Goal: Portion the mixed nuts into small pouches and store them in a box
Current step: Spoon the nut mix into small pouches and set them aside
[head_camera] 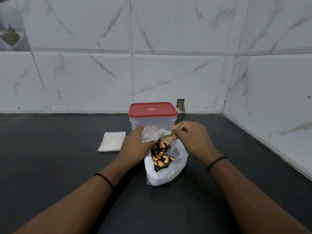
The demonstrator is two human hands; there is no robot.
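Note:
An open white plastic bag [175, 168] of mixed nuts [161, 160] stands on the black counter. My left hand [135, 146] grips a small clear pouch [148, 135] at the bag's far left rim. My right hand [192, 139] holds a small wooden scoop [168, 136], its bowl dipped toward the nuts beside the pouch mouth. Just behind the hands stands a clear plastic box [152, 123] with its red lid [152, 108] on. A flat stack of empty pouches [112, 141] lies to the left of the box.
The black counter [59, 157] runs back to a white marble-tiled wall [152, 73], with a second tiled wall closing the right side [270, 115]. A small hole in the tile [181, 104] sits just right of the box.

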